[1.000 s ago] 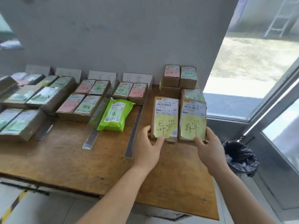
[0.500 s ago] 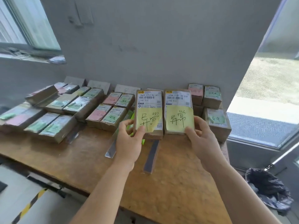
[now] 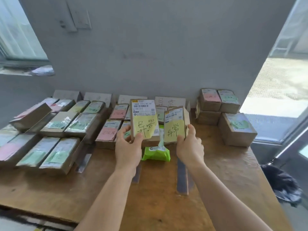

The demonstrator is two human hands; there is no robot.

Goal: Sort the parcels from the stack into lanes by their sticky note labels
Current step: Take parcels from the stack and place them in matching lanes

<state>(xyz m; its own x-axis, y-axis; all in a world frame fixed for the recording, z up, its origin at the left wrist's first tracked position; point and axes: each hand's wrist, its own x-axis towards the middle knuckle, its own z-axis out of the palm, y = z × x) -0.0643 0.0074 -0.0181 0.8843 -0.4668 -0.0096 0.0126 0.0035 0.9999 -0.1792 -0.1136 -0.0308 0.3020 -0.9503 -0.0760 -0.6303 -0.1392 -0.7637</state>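
Sorted parcels [image 3: 55,130] lie left on the table [image 3: 158,189], the stack [image 3: 221,112] right.

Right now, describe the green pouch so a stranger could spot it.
Start at the wooden table against the grey wall. Near its middle, just below the two yellow-noted parcels being held up, lies the green pouch. It is the only soft, bright green packet among brown boxes.

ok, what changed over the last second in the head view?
Both hands carried their yellow-noted parcels leftward from the stack at the table's right end. The left hand and its parcel, and the right hand and its parcel, are now above the green pouch and the lanes. Both grips are unchanged. The sorted parcels and pouch stayed put.
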